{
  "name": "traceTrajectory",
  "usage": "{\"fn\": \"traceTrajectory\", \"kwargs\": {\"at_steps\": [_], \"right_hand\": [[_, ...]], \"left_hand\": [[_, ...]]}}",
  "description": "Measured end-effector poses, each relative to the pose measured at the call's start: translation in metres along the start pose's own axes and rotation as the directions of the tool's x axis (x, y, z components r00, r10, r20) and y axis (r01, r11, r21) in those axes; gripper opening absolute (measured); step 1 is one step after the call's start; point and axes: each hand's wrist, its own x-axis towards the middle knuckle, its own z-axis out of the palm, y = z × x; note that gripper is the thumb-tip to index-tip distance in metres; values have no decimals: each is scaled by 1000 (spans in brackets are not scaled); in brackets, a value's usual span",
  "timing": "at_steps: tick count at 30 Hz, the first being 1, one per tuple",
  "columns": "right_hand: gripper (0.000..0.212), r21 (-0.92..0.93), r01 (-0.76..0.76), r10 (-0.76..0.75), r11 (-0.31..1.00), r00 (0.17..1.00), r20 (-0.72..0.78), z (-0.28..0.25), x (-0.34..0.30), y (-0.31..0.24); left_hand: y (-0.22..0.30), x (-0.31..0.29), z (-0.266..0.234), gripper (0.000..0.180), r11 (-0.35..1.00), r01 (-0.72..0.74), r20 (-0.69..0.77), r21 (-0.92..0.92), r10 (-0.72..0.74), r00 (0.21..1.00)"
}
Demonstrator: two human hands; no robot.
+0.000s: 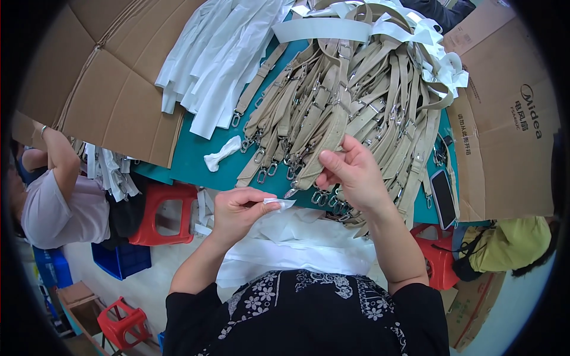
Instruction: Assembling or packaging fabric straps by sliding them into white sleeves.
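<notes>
My left hand is closed in a pinch on a small white strip, thin like paper or tissue, just off the table's near edge. Thumb and fingers of my right hand are closed on a beige strap near its end. A metal clasp hangs at that strap's tip, close beside the white strip; whether they touch I cannot tell. Beyond my hands lies a heap of similar beige straps, many with silver clasps and buckles, their ends toward me.
White sheets lie far left on the green tabletop, near a crumpled white piece. Cardboard flanks the left, a carton the right. A phone rests at right. Red stools and other people are nearby.
</notes>
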Motion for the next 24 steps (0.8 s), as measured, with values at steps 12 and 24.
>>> {"fn": "traceTrajectory", "kwargs": {"at_steps": [12, 24], "right_hand": [[22, -3, 24, -24, 1000, 998, -64, 1, 3, -1], [18, 3, 32, -32, 999, 999, 30, 15, 10, 32]], "left_hand": [[0, 1, 6, 11, 995, -57, -56, 83, 62, 997], [-6, 4, 11, 22, 988, 117, -33, 100, -114, 993]]}}
